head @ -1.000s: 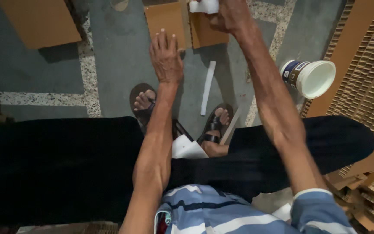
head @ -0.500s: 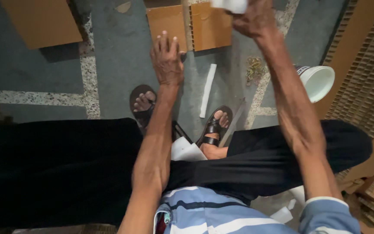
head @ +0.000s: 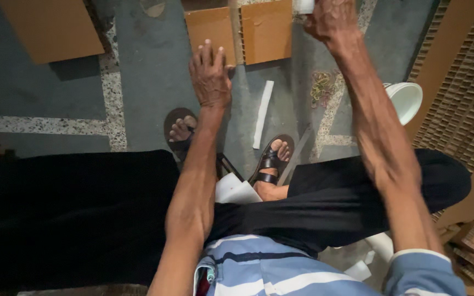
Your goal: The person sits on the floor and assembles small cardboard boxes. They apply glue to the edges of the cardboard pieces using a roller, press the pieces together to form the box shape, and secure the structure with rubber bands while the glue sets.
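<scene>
The fingers of the left hand lie spread and flat, palm down, their tips at or just over the near edge of a brown cardboard panel on the floor; whether they press on it I cannot tell. The right hand is curled shut around a small white object at the top edge of the view, just beyond a second cardboard panel lying beside the first. Most of that object is cut off, so its kind stays unclear. The panels look light, stiff and flat, likely to crease if bent, and are best taken by an edge or a corner. A white strip lies on the floor between the sandalled feet, and a white bucket stands by the right forearm. Compared with half a second ago, the left hand sits in much the same place while the right hand has shifted left, closer to the panels, and the bucket shows less of its rim.
</scene>
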